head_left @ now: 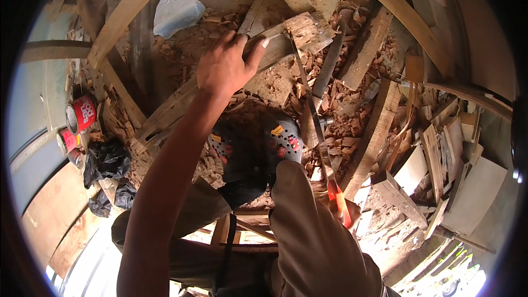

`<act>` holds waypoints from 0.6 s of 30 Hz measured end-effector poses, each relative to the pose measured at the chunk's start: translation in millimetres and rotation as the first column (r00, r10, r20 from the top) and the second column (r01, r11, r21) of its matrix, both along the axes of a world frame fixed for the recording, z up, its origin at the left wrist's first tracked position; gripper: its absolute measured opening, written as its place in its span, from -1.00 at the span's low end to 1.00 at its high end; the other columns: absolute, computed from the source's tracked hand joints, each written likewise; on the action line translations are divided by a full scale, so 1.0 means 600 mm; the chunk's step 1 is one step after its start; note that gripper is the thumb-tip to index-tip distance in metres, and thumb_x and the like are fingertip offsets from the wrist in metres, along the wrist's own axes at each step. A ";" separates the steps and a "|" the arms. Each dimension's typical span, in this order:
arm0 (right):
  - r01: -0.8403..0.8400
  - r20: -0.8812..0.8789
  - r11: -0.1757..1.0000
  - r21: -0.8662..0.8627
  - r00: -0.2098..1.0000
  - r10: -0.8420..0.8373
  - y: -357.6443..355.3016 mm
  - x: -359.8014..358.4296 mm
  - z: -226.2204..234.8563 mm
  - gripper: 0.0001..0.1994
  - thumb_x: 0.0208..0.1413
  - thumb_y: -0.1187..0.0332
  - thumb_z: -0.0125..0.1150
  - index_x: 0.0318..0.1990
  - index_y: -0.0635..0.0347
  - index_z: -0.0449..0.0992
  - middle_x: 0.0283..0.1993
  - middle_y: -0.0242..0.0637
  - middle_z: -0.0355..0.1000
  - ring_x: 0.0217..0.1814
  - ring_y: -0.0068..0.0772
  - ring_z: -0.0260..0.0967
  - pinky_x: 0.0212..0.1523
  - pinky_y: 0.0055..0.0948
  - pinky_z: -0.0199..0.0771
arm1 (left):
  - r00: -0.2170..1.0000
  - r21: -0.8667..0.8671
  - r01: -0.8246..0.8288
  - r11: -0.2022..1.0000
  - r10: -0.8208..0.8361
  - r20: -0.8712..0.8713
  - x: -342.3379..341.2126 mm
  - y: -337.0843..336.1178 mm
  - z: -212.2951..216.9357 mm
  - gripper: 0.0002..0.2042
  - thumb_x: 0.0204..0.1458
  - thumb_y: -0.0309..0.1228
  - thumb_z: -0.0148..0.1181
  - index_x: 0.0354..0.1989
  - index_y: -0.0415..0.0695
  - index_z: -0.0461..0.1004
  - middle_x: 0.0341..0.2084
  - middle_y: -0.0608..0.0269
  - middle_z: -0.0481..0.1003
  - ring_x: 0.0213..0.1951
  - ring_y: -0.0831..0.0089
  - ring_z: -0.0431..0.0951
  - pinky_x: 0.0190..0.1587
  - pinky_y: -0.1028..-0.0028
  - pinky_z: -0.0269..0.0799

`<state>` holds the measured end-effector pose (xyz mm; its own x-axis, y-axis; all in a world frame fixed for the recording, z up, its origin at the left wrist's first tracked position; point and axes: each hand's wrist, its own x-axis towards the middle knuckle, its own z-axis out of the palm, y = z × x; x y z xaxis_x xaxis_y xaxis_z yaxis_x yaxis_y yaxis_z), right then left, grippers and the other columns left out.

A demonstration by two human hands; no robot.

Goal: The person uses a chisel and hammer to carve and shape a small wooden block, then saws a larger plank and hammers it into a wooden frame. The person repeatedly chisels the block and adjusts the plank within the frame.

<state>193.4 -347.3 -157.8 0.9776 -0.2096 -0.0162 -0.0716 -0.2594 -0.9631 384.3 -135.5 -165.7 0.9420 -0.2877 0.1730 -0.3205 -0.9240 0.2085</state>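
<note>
Left hand bears down on a wooden plank, fingers together and bent over its far edge, thumb set apart on top; fingertips partly hidden. Plank sits ahead of the person's feet, slanting from lower left to upper right, pale end at the upper right.

Handsaw, long narrow blade, orange handle toward the person. Blade crosses the plank near its pale end, just right of the left thumb; cannot tell whether the teeth are in a cut. Right hand mostly hidden behind the right knee, only a sliver by the handle; cannot tell how the fingers close.

Dark clogs with holes and red and yellow charms, below the plank. Brown trousers, knees bent. Ground around is covered in wood chips. Thick timber piece right of the saw, well apart from the plank. Pale blue chunk upper left, beyond the left hand. Far left: red can on its side, black plastic bag below. Loose boards piled at far right.
</note>
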 end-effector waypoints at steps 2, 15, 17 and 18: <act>-0.024 -0.008 0.999 -0.029 1.000 0.024 -0.005 -0.021 0.014 -0.46 0.32 -0.05 0.01 -0.40 0.33 0.57 -0.62 -0.29 0.46 -0.64 -0.44 0.39 -0.56 -0.42 0.35 | 1.000 -0.002 -0.010 1.000 0.010 0.006 0.002 0.000 0.002 -0.48 0.23 0.11 0.02 -0.33 -0.18 0.58 -0.34 0.08 0.56 -0.37 0.11 0.64 -0.35 0.21 0.61; 0.007 -0.151 0.971 -0.238 0.987 -0.044 -0.128 -0.270 0.094 -0.46 0.32 -0.04 0.01 -0.41 0.33 0.56 -0.62 -0.29 0.45 -0.63 -0.44 0.40 -0.54 -0.41 0.38 | 1.000 -0.064 0.019 0.998 -0.018 0.005 0.003 0.001 0.008 -0.52 0.21 0.06 0.09 -0.38 -0.18 0.60 -0.34 0.08 0.58 -0.31 0.15 0.65 -0.21 0.24 0.58; 0.009 -0.122 0.968 -0.249 0.992 -0.041 -0.126 -0.249 0.096 -0.46 0.32 -0.04 0.01 -0.41 0.33 0.56 -0.62 -0.29 0.45 -0.63 -0.44 0.41 -0.54 -0.41 0.38 | 1.000 -0.062 -0.007 0.998 0.005 -0.018 0.003 0.000 0.008 -0.51 0.21 0.06 0.09 -0.37 -0.19 0.60 -0.34 0.08 0.58 -0.30 0.13 0.65 -0.21 0.25 0.59; 0.014 -0.096 0.967 -0.254 0.995 -0.039 -0.121 -0.233 0.091 -0.46 0.32 -0.04 0.01 -0.41 0.33 0.56 -0.62 -0.29 0.45 -0.62 -0.43 0.41 -0.54 -0.41 0.38 | 1.000 -0.071 -0.007 0.997 0.006 -0.015 0.003 0.000 0.009 -0.51 0.21 0.07 0.09 -0.37 -0.19 0.60 -0.34 0.08 0.58 -0.30 0.12 0.65 -0.21 0.25 0.59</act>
<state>53.9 -419.8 -103.3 0.9679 -0.2451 -0.0559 -0.1736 -0.4904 -0.8540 386.4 -135.4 -160.5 0.9464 -0.2691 0.1784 -0.3109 -0.9089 0.2781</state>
